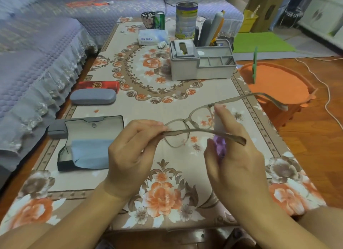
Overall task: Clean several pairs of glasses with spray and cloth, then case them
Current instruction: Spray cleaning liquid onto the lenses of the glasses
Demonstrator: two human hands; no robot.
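Head view. Left hand pinches a pair of glasses at the frame's left corner, where the near temple arm meets the rim; the grip is narrow, thumb and fingertips closed on the frame. The glasses are held in the air above the middle of the desk, both temple arms unfolded, the far arm reaching out toward an orange basin that stands beside the desk's right edge. Right hand holds a small spray bottle, white top and purple body, fingers curled round it, its top just beside the right lens. To the left on the desk lies an open case with a blue cloth in it; beyond it a closed grey case and a red case. At the far end stand a grey organiser, a tall tin, a tissue pack and a green can. A sofa borders the desk's left and far sides.
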